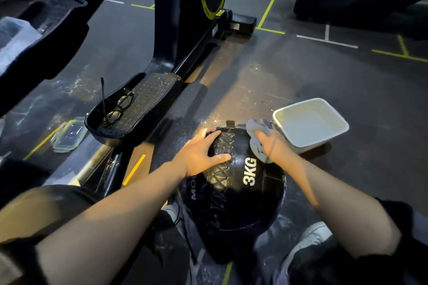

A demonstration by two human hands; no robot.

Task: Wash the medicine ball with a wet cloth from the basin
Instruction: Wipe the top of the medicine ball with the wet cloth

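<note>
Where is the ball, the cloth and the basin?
ball (234, 192), head view, on its black top.
cloth (256, 128), head view, on the bunched grey part above the hand.
basin (311, 143), head view, on its white front wall.

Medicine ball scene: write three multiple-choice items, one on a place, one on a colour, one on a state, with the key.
1. Where does the pair of glasses lie?
A. in the basin
B. on the machine's foot pedal
C. on the ball

2. What colour is the basin?
A. white
B. red
C. green

3. What is the right hand doing?
A. resting on the floor
B. hanging idle
C. gripping the cloth

Key: 1 B, they rest on the foot pedal; 2 A, its walls show white; 3 C, fingers curl around the grey cloth against the medicine ball.
</note>
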